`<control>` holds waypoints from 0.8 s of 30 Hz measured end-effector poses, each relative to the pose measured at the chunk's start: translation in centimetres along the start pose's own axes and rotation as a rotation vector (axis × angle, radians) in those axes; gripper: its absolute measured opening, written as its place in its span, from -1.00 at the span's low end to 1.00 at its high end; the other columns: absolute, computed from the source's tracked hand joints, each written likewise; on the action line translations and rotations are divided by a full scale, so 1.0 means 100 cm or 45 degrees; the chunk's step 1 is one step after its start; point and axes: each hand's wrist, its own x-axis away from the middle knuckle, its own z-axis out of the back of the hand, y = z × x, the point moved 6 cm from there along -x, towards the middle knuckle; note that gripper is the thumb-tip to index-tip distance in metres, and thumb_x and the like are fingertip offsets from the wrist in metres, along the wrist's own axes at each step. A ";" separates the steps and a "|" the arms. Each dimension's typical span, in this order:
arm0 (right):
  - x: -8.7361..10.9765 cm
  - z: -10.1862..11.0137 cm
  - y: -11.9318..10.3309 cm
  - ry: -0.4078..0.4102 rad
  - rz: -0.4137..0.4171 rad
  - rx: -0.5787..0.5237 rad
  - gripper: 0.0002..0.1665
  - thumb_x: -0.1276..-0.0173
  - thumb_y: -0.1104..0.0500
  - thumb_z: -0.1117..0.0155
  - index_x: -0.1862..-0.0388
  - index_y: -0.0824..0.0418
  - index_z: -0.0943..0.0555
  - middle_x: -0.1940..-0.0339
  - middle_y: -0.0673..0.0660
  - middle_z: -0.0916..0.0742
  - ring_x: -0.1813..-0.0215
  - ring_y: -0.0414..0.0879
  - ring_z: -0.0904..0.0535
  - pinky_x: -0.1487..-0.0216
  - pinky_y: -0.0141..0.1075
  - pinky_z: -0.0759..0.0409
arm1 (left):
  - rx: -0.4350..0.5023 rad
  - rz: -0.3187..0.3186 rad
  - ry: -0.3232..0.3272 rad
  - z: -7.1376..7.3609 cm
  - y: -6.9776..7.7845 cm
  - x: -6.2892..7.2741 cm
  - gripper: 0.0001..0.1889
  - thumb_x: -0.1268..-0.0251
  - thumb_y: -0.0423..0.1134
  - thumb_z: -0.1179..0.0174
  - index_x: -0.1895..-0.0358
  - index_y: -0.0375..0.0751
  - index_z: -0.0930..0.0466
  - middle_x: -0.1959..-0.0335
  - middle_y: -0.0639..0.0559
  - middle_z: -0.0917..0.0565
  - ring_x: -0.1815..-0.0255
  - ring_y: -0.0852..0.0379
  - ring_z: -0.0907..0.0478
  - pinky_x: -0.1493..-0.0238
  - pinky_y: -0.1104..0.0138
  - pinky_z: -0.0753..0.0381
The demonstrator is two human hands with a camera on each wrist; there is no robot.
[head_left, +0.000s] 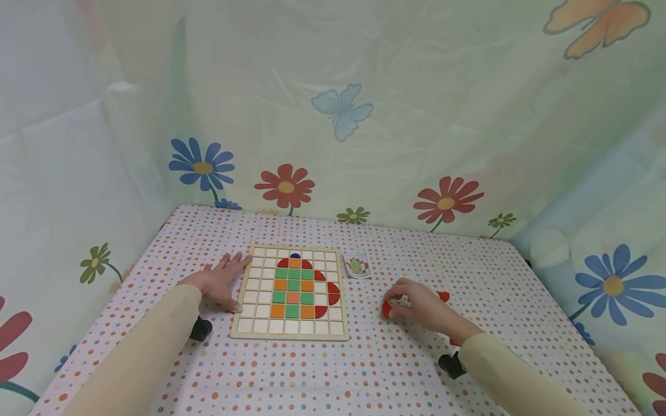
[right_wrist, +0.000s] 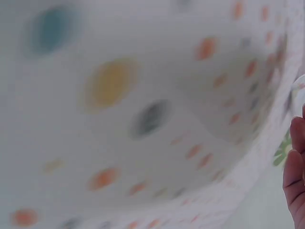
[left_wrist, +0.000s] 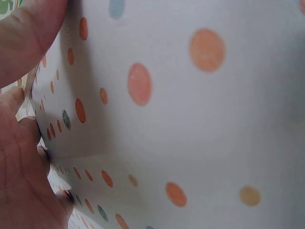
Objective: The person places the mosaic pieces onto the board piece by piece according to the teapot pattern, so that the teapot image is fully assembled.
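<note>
A wooden grid board [head_left: 262, 327] lies on the table, its middle columns filled with orange and green squares, with red rounded tiles along the sides and a blue one on top. My left hand [head_left: 218, 283] rests with spread fingers against the board's left edge; its thumb and fingers [left_wrist: 19, 157] lie along the cloth in the left wrist view. Right of the board, my right hand [head_left: 418, 303] pinches a red rounded tile [head_left: 386, 309] between thumb and fingers, low over the table. In the right wrist view only the fingers [right_wrist: 296, 176] show at the edge.
A small picture card [head_left: 356, 266] showing a coloured pattern lies at the board's upper right. Another red tile [head_left: 444, 296] lies behind my right hand, and one more [head_left: 454, 341] is partly hidden under that wrist. A flowered curtain [head_left: 385, 167] hangs behind the dotted tablecloth [head_left: 291, 375].
</note>
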 end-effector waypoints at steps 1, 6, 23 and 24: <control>-0.004 0.000 -0.004 0.002 -0.001 0.003 -0.79 -0.23 0.21 -0.55 0.17 0.03 -0.75 0.15 -0.04 -0.69 0.10 -0.14 -0.57 0.04 -0.17 -0.62 | 0.002 0.001 -0.003 0.000 0.000 0.000 0.23 -0.03 -0.18 -0.56 -0.68 -0.18 0.15 -0.69 -0.36 0.26 -0.68 -0.41 0.42 -0.58 -0.37 0.35; -0.025 -0.004 -0.027 -0.008 0.048 -0.027 -0.80 -0.26 0.21 -0.52 0.14 0.04 -0.75 0.12 0.00 -0.68 0.07 -0.08 -0.58 0.00 -0.12 -0.63 | -0.009 -0.003 -0.009 -0.001 -0.002 -0.002 0.23 -0.05 -0.15 -0.55 -0.68 -0.18 0.17 -0.69 -0.35 0.27 -0.69 -0.40 0.42 -0.58 -0.36 0.35; -0.091 -0.029 -0.106 -0.080 0.170 -0.096 -0.80 -0.31 0.14 -0.49 0.08 0.06 -0.77 0.07 -0.03 -0.69 0.04 -0.09 -0.58 -0.03 -0.24 -0.61 | -0.024 0.019 -0.006 0.000 0.001 0.000 0.21 -0.07 -0.17 -0.54 -0.68 -0.16 0.16 -0.70 -0.32 0.24 -0.69 -0.38 0.41 -0.60 -0.35 0.32; -0.094 -0.030 -0.111 -0.086 0.184 -0.102 -0.80 -0.32 0.14 -0.49 0.08 0.06 -0.77 0.06 -0.02 -0.69 0.03 -0.07 -0.59 -0.03 -0.24 -0.62 | -0.024 0.024 -0.006 0.000 0.001 0.000 0.21 -0.07 -0.17 -0.54 -0.68 -0.15 0.16 -0.70 -0.32 0.25 -0.70 -0.37 0.41 -0.60 -0.34 0.33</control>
